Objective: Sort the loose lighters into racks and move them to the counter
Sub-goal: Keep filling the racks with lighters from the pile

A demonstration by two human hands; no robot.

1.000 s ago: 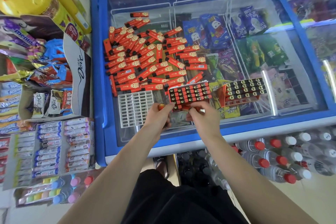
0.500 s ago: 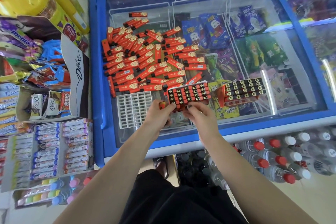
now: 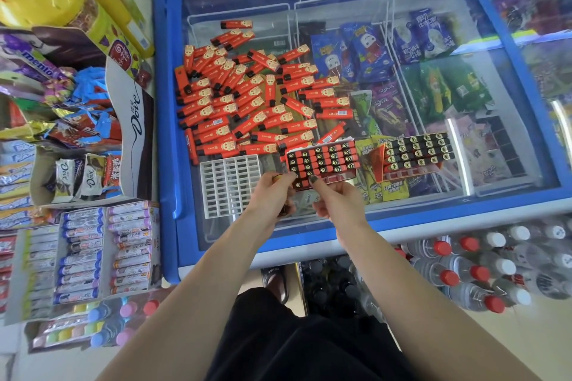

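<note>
Freezer-lid surface [image 3: 510, 195]: loose lighters [image 3: 247, 102] far; your left hand [image 3: 272, 195] pinches one lighter [image 3: 276, 177], your right hand [image 3: 337, 201] pinches the part-filled rack [image 3: 322, 161], steadying it for loading.

Ice-cream packets [image 3: 365, 52] fill the freezer [image 3: 167, 102]; water bottles [image 3: 483, 272] stand below.
</note>
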